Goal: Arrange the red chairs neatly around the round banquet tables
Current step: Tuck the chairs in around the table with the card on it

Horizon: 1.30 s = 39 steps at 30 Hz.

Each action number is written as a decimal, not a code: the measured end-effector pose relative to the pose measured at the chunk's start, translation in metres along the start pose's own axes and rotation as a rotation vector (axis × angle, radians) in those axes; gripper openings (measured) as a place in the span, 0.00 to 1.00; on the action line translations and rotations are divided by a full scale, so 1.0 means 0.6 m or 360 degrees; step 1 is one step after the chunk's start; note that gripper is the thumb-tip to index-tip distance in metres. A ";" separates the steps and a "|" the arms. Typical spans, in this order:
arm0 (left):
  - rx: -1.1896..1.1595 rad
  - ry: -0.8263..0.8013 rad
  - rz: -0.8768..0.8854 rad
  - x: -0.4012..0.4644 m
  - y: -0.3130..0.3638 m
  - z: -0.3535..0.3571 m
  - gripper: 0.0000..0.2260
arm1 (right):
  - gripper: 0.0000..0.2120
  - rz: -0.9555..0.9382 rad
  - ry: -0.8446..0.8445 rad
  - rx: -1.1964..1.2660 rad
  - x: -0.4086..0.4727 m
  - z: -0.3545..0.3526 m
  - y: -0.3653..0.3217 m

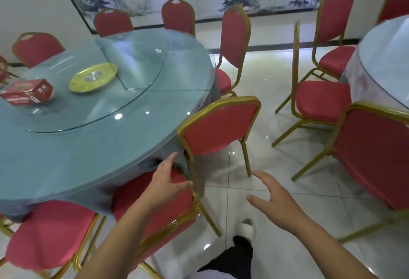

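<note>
Round table (93, 146), blue-covered, ringed by red chairs. Nearest chair (221, 124) stands at the table's right edge, its back toward the viewer and its seat (155, 199) partly under the cloth. Left hand (164, 184), fingers spread, rests on that seat. Right hand (274, 199) hovers wide open right of the chair, holding nothing. Red box (27, 93) and yellow disc (93, 77) lie on the table.

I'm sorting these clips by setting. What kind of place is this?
Probably a restaurant banquet room: a big round table with a glass turntable, red padded chairs with gold metal frames around it, and a second round table alongside.
</note>
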<state>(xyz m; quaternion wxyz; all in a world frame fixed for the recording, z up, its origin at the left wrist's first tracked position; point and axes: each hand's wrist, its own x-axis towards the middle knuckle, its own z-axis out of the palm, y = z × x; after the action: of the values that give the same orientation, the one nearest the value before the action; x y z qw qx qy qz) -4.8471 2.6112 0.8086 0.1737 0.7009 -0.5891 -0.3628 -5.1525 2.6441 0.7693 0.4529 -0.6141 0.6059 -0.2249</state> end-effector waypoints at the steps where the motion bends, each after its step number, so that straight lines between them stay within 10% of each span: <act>1: 0.0010 0.0005 -0.0029 0.038 0.003 -0.003 0.46 | 0.32 -0.0015 -0.0019 0.0008 0.023 -0.014 -0.002; 8: 0.0078 0.0141 -0.0259 0.300 0.002 -0.018 0.46 | 0.27 0.0278 -0.0072 0.0349 0.231 -0.137 -0.040; 12: -0.0036 0.0026 -0.0409 0.399 -0.008 -0.019 0.30 | 0.19 0.0516 -0.0187 0.0709 0.346 -0.180 -0.075; 15: -0.0045 0.0055 -0.0452 0.427 0.005 0.004 0.09 | 0.35 0.0631 -0.0286 0.0876 0.415 -0.188 -0.088; 23: 0.0282 0.0225 -0.0379 0.388 0.129 0.123 0.04 | 0.49 0.0847 -0.0115 0.1120 0.519 -0.173 -0.085; 29: 0.0532 -0.0066 -0.0194 0.418 0.271 0.259 0.15 | 0.49 0.0859 0.0492 0.1080 0.578 -0.270 -0.027; 39: 0.0519 -0.0395 -0.0068 0.491 0.446 0.379 0.20 | 0.39 0.0815 0.0330 0.0775 0.681 -0.479 0.057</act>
<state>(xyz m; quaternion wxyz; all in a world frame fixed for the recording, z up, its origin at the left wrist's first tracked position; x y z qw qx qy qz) -5.1838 2.3069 0.7446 -0.0239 0.6819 -0.6419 -0.3498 -5.3409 2.1801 0.7702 0.5636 -0.2908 0.7114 -0.3028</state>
